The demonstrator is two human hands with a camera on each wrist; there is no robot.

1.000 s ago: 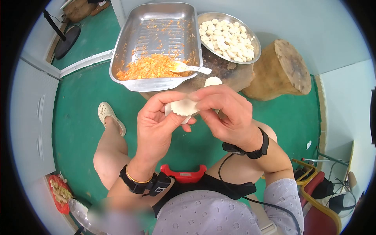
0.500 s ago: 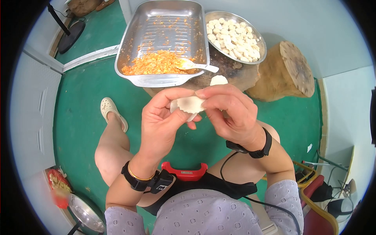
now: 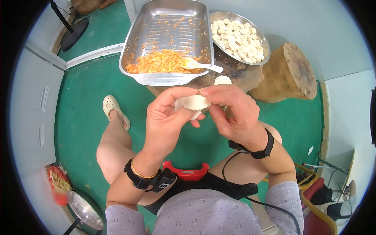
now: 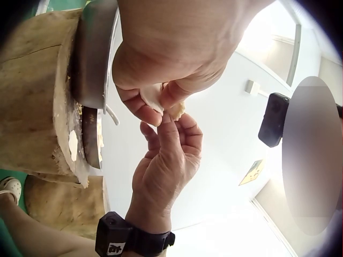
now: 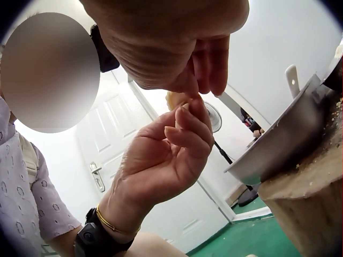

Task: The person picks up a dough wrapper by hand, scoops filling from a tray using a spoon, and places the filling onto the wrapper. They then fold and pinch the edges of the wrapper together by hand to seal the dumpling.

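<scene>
Between both hands, in the head view, is a thin white dough wrapper with a scalloped edge. My left hand grips its left side between thumb and fingers; another pale layer shows under it. The fingertips of my right hand pinch its right end. In the left wrist view the white dough lies in the left fingers, and a yellowish ruffled edge shows where the hands meet. In the right wrist view that ruffled edge shows between the hands; the rest is hidden by fingers.
A metal tray holds orange-yellow filling and a white spoon. Beside it a round metal dish holds several white dumplings. Both stand on a wooden stump, with a white dough round near its front edge. Another stump stands right.
The head view has shifted, so tray, dish and hands all appear farther right. Both hands keep hold of the wrapper, and the right fingertips have moved slightly along its edge.
</scene>
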